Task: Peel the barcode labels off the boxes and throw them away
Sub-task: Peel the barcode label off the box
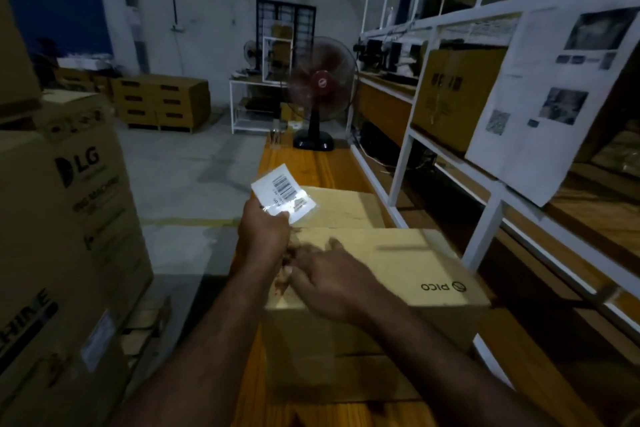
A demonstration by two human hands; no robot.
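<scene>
A white barcode label is lifted clear above the boxes, pinched at its lower edge by my left hand. Under it sits a brown cardboard box marked PICO on a wooden bench. A second brown box lies just behind it. My right hand rests on the near left part of the PICO box top, fingers loosely spread, holding nothing that I can see. The spot under my right hand is blurred.
A big LG carton stack stands close on the left. White metal shelving with a box and a posted paper sheet runs along the right. A red standing fan sits at the bench's far end. More cartons lie across the floor.
</scene>
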